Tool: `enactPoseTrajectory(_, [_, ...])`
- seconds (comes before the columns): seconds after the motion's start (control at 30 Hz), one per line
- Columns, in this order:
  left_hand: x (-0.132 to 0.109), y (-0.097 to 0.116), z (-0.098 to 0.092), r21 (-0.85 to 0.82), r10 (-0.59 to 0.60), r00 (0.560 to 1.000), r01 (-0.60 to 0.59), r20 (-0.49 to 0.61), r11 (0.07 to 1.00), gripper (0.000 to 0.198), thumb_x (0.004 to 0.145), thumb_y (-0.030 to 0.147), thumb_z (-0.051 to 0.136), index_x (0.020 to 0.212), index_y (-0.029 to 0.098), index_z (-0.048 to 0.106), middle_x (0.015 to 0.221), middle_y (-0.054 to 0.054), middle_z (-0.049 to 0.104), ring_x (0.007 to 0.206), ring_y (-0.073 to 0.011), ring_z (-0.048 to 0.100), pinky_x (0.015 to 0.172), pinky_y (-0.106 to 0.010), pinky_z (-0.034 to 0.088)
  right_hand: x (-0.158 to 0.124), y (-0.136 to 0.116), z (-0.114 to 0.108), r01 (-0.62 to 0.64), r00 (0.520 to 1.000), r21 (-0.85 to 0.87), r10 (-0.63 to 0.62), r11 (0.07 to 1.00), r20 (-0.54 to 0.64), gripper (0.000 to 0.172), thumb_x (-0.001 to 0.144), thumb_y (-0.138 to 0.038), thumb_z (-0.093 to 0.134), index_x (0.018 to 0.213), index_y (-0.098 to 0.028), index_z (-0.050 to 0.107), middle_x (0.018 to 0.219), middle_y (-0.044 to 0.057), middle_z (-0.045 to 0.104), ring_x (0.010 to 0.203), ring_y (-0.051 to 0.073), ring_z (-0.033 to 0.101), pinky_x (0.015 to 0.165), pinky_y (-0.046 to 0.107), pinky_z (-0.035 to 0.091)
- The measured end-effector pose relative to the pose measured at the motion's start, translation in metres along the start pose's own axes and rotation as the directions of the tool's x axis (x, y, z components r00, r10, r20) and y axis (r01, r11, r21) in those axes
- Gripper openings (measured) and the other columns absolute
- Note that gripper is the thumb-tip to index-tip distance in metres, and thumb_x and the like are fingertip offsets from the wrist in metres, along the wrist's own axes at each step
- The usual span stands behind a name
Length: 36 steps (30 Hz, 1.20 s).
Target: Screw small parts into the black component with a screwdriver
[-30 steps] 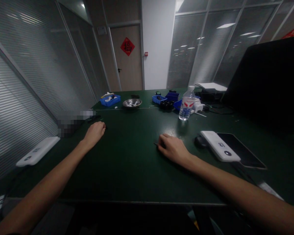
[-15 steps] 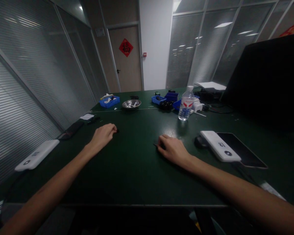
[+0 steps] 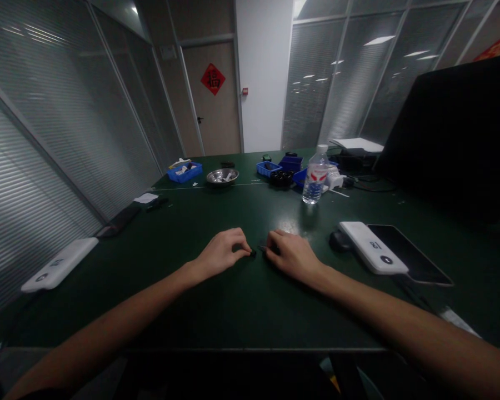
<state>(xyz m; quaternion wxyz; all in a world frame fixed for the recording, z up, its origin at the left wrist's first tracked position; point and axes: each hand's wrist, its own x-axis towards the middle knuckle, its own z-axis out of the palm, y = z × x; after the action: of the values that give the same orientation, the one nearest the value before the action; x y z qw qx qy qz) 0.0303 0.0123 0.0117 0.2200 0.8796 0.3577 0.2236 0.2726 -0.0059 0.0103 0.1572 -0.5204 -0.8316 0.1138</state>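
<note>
My left hand (image 3: 224, 251) pinches a small black piece (image 3: 253, 253) between thumb and fingertips, low over the green table (image 3: 183, 322). The piece is too small and dark to name. Just to its right, my right hand (image 3: 290, 253) rests on the tabletop with its fingers curled round a thin dark object (image 3: 262, 248), whose slim tip points left toward the black piece. Most of that object is hidden inside the fingers. The two held things are close together, with what looks like a narrow gap between them.
A water bottle (image 3: 315, 176) stands beyond my right hand. Right of it lie a white power bank (image 3: 370, 247) and a dark phone (image 3: 412, 255). Farther back are a metal bowl (image 3: 222, 177) and blue trays (image 3: 185, 173). Another white power bank (image 3: 60, 265) lies left; a black monitor (image 3: 454, 139) fills the right.
My left hand has moved right and slightly nearer, carrying the small black piece up to my right hand. The right hand has stayed nearly in place.
</note>
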Motion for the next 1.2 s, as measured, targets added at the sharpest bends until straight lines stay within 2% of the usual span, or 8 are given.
enactPoseTrajectory(0.13, [-0.004,-0.008,0.004,-0.057,-0.029,0.998,0.025,-0.058,0.998,0.017,0.089,0.03,0.071,0.102,0.02,0.069,0.105,-0.005,0.061,0.087,-0.0176,0.056,0.074,-0.029,0.045,-0.001,-0.005,0.001,0.012,1.0,0.05,-0.011,0.999,-0.02,0.013,0.093,-0.033,0.06,0.096,-0.021,0.063,0.096,0.004,0.065,0.076,0.016,0.059,0.06,0.025,0.035])
enactPoseTrajectory(0.27, [-0.004,-0.006,0.005,-0.096,-0.055,0.997,0.05,-0.046,0.994,0.029,0.088,0.031,0.072,0.115,0.022,0.065,0.112,-0.005,0.061,0.089,-0.0182,0.056,0.075,-0.03,0.046,-0.002,-0.006,0.001,0.034,0.999,0.074,-0.032,0.997,-0.037,0.015,0.094,-0.035,0.06,0.096,-0.021,0.063,0.095,0.004,0.065,0.075,0.016,0.059,0.061,0.025,0.036])
enactPoseTrajectory(0.43, [-0.003,-0.009,0.008,-0.089,-0.035,0.999,0.033,-0.019,0.995,0.018,0.095,0.029,0.062,0.111,0.022,0.069,0.108,-0.004,0.064,0.095,-0.0191,0.058,0.081,-0.032,0.046,-0.002,-0.005,0.003,0.054,0.997,0.083,-0.049,0.995,-0.057,0.014,0.093,-0.035,0.06,0.094,-0.021,0.063,0.093,0.003,0.065,0.074,0.015,0.059,0.061,0.026,0.037])
enactPoseTrajectory(0.67, [-0.004,-0.011,0.009,-0.093,-0.047,0.999,0.044,-0.025,0.995,0.022,0.097,0.031,0.06,0.113,0.02,0.069,0.109,-0.006,0.066,0.093,-0.0189,0.06,0.079,-0.031,0.047,-0.002,-0.002,0.007,0.081,0.995,0.067,-0.077,0.994,-0.061,0.015,0.092,-0.035,0.061,0.095,-0.021,0.063,0.093,0.003,0.065,0.074,0.015,0.059,0.063,0.026,0.037])
enactPoseTrajectory(0.97, [-0.004,-0.014,0.008,-0.089,-0.053,0.999,0.052,-0.013,0.995,0.023,0.097,0.031,0.061,0.115,0.02,0.07,0.104,-0.005,0.067,0.079,-0.0148,0.057,0.07,-0.028,0.044,-0.002,-0.003,0.005,0.111,0.992,0.087,-0.106,0.99,-0.061,0.013,0.094,-0.033,0.061,0.096,-0.02,0.062,0.094,0.003,0.064,0.075,0.015,0.058,0.065,0.026,0.038])
enactPoseTrajectory(1.2, [-0.004,-0.012,0.006,-0.123,-0.034,0.999,0.034,0.004,0.992,0.023,0.097,0.029,0.06,0.116,0.021,0.071,0.107,-0.004,0.069,0.085,-0.0159,0.06,0.074,-0.028,0.046,-0.002,-0.002,0.006,0.153,0.986,0.1,-0.146,0.983,-0.076,0.012,0.095,-0.032,0.059,0.097,-0.02,0.061,0.092,0.002,0.064,0.076,0.015,0.058,0.067,0.027,0.037])
